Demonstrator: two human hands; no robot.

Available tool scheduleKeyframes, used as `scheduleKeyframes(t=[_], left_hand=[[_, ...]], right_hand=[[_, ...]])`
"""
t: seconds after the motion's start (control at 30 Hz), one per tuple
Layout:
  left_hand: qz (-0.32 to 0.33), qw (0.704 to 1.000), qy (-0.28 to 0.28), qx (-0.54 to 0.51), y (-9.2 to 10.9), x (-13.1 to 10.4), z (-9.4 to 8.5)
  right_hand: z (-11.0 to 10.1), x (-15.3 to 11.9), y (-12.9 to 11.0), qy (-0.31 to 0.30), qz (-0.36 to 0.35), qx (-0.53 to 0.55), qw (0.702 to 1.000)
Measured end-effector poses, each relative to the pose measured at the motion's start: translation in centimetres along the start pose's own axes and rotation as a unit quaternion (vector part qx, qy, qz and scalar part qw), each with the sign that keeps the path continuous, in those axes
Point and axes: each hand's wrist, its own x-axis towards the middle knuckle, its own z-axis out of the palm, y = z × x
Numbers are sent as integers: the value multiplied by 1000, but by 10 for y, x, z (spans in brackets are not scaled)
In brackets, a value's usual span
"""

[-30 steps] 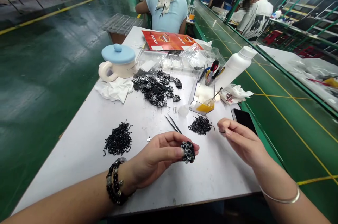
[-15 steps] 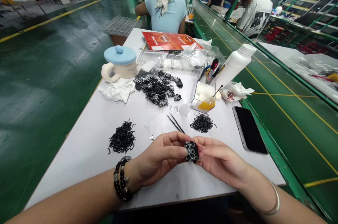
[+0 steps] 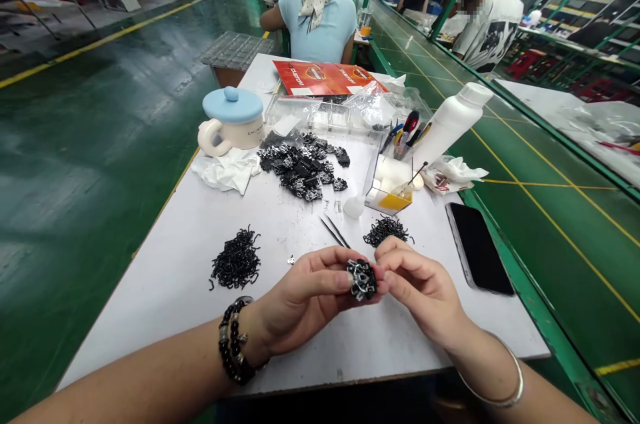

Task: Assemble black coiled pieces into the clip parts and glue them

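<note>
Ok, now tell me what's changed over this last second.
The right hand moved left, from beside the phone to the black-and-silver part, so the phone is now uncovered. The small black piece it pinched earlier can't be made out now. The left hand kept its hold on the part; the tweezers and mug stayed put.

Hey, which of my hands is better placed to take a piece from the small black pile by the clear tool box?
Probably your right hand: it sits just below that black pile in the view, while your left hand is farther off and grips the black-and-silver part.
</note>
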Motion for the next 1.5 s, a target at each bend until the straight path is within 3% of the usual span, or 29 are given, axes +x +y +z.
scheduleKeyframes(t=[0.27,0.47,0.6,0.73,0.97,1.5], left_hand=[[4,1000,20,10,0,-1,0],[-2,999,37,24,-1,0,-2],[0,998,60,8,-1,0,-1],[7,997,79,-2,1,0,1],[5,995,96,3,-2,2,0],[5,993,116,9,-2,2,-2]], right_hand=[[-3,5,11,-56,54,114,990],[2,7,12,-72,75,96,990],[-8,7,1,-41,16,-46,998],[-23,7,-19,-10,-87,-207,974],[-7,17,-46,-112,-110,-308,938],[-2,20,-46,-99,-125,-367,916]])
